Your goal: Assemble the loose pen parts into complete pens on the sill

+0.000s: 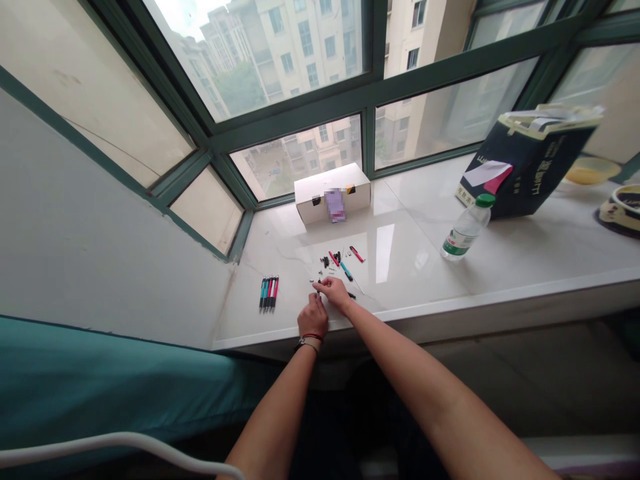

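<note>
My left hand [313, 316], with a bracelet at the wrist, is closed near the sill's front edge. Just above it, my right hand [334, 292] pinches at a small dark piece, perhaps a pen part; the fingers hide most of it. Both hands meet at this piece. Beyond them lie loose pen parts: a teal barrel [346, 271], a red barrel [334, 259], a red piece [357, 253] and several small black bits [326, 262]. To the left, several assembled pens [269, 293] in teal, red and white lie side by side.
A white box [333, 183] stands against the window, a purple item at its front. Right of it are a water bottle [465, 230] with a green cap, a dark paper bag [525, 163], a yellowish bowl [593, 171] and a tub [623, 208]. A white cable [120, 440] crosses at lower left.
</note>
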A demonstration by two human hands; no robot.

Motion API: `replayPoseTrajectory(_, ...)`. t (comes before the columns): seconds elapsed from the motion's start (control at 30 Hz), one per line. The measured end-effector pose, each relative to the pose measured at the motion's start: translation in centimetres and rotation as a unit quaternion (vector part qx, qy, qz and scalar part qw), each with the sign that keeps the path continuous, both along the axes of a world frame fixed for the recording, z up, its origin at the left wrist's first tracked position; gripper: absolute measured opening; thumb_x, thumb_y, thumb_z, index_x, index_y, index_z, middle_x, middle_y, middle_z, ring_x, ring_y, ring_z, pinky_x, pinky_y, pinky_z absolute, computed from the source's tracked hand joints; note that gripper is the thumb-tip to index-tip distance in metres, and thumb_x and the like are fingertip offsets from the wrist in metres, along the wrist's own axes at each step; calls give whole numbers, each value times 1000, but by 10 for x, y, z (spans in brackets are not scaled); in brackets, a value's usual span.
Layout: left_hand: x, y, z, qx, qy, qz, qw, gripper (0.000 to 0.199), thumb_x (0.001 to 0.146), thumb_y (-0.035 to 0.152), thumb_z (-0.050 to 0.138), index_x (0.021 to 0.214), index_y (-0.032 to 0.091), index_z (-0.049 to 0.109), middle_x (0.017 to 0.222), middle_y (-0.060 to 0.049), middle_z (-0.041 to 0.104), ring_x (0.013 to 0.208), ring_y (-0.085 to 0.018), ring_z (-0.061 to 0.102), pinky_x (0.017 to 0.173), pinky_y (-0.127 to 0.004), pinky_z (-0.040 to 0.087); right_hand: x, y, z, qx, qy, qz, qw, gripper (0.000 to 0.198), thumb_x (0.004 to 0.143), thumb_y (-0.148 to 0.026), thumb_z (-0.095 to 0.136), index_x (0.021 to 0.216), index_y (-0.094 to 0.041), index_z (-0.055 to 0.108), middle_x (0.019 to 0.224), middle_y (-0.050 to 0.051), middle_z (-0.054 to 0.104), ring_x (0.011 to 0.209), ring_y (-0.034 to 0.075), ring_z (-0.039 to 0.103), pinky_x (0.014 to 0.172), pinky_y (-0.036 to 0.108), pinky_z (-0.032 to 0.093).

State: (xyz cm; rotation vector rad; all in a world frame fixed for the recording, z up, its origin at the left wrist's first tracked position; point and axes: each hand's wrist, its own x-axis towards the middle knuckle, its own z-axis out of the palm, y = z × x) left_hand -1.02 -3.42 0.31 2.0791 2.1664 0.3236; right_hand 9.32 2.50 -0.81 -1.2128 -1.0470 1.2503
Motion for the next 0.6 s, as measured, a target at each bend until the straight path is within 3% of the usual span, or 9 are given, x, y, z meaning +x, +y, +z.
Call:
replayPoseTrajectory(0.13, 0, 0, -1, 0, 6, -6, 1000, 37, 104, 36, 25, 120, 20, 53, 83, -9, 73, 72, -22, 68, 60, -28, 35, -3, 1, 2, 1, 7, 18, 1000, 39, 75, -54, 62, 59, -17, 58, 53, -4, 47, 56, 12, 40, 57, 26, 34)
replayPoseTrajectory(0.3, -3, 0, -4, 8, -6, -19, 1000, 36, 103, 37, 25, 119, 21, 53, 80, -8, 72, 74, -22, 69, 60, -28, 34, -3, 2, 2, 8, 14, 17, 1000, 41, 76, -55, 59, 71, -15, 67, 61, 0, 58, 61, 14, 48, 63, 27, 38)
replayPoseTrajectory(0.47, -4, 2, -7, 10, -27, -33, 999, 36, 103, 35, 24, 117, 20, 53, 81, -8, 72, 75, -23, 69, 62, -28, 36, -3, 4, -1, 3, -47, -25, 999, 44, 69, -58, 69, 56, -19, 54, 50, -6, 41, 52, 11, 37, 54, 24, 32)
replayPoseTrajectory(0.6, -5, 3, -9, 9, -40, -32, 999, 36, 103, 36, 22, 116, 21, 53, 82, -8, 72, 76, -23, 69, 63, -29, 39, -2, 3, -1, 9, -77, 20, 997, 46, 83, -58, 53, 72, -15, 68, 48, -5, 42, 49, 12, 39, 52, 24, 33)
